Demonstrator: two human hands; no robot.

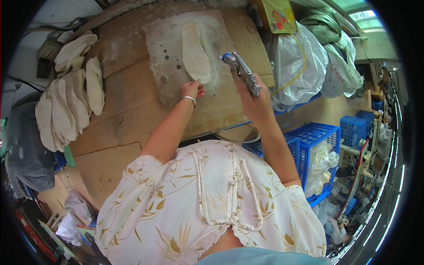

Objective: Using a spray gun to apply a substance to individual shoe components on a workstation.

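We see the left hand (192, 89) with its fingertips pinching the near end of a pale shoe insole (195, 52), which lies flat on a dusty grey sheet (163, 53) in the middle of the cardboard-covered worktop (128, 119). The right hand (255, 95) is closed around a metal spray gun (240, 70), its nozzle just beside the insole's right edge. A stack of similar insoles (70, 97) lies well apart at the worktop's left edge, and blue crates (316, 141) stand to the right.

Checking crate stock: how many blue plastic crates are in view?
3: one large crate beside the right forearm, two smaller farther right. Others may be hidden among the clutter.
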